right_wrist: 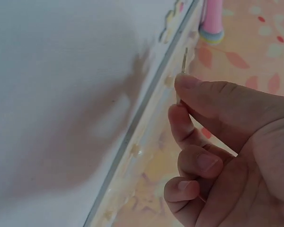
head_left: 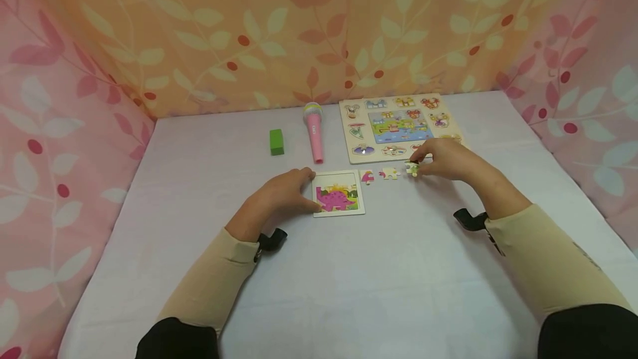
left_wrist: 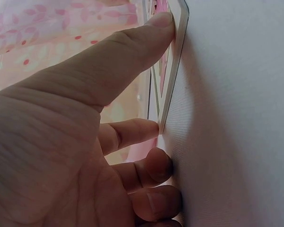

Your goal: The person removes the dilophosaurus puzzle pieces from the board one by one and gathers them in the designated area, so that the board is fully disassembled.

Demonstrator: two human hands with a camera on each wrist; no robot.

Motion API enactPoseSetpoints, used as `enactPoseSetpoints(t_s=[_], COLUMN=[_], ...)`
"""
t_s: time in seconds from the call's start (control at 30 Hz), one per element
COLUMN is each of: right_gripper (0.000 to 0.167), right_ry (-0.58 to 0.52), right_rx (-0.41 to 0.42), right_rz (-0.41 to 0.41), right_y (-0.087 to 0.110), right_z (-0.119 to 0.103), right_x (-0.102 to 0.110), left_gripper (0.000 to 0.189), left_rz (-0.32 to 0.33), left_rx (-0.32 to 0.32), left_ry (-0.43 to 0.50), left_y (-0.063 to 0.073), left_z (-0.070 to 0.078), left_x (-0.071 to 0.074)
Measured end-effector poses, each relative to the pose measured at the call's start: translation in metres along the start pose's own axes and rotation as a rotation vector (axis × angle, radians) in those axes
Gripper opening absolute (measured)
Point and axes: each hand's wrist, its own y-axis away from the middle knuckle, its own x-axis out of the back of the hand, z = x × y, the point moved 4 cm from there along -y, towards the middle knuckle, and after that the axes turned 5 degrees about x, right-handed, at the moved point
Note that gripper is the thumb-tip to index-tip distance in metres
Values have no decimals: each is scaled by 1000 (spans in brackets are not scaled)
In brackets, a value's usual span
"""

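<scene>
In the head view my left hand [head_left: 276, 195] holds the left side of a small square jigsaw board [head_left: 339, 215] with a pink dinosaur picture. The left wrist view has the thumb [left_wrist: 151, 35] on the board's rim and the index finger at its corner; the other fingers are curled by the tabletop. Between thumb and index finger, my right hand [head_left: 446, 159] pinches a jigsaw piece [head_left: 412, 168], seen edge-on as a thin piece [right_wrist: 185, 59] in the right wrist view. Right of the board lie a pink-marked piece [head_left: 366, 177] and a pale piece [head_left: 390, 174].
A larger wooden picture board [head_left: 351, 145] lies at the back right, partly behind my right hand. Left of it are a pink toy microphone [head_left: 314, 134] and a green block [head_left: 276, 142]. Flowered cloth [head_left: 224, 43] surrounds the white tabletop [head_left: 349, 292] at the back and sides.
</scene>
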Motion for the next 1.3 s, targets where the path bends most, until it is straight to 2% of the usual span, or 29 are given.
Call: enactPoseSetpoints(t_s=[0.47,0.63,0.8,1.0,1.3], right_gripper=[27,29,38,42,41], right_ry=[13,41,91,152,150], right_rx=[-98,-98,-85,-44,52], right_rz=[-46,-35,-37,25,158], right_y=[-12,-9,-6,3,18], right_z=[15,11,5,-7,-40], right_x=[-16,-17,-13,3,28], left_gripper=[86,86,87,88,88], left_rz=[4,2,2,9,13], left_rx=[14,20,26,27,26], left_ry=[13,9,1,6,14], left_y=[1,1,3,4,4], left_z=[2,3,2,0,0], left_x=[0,0,1,-1,-1])
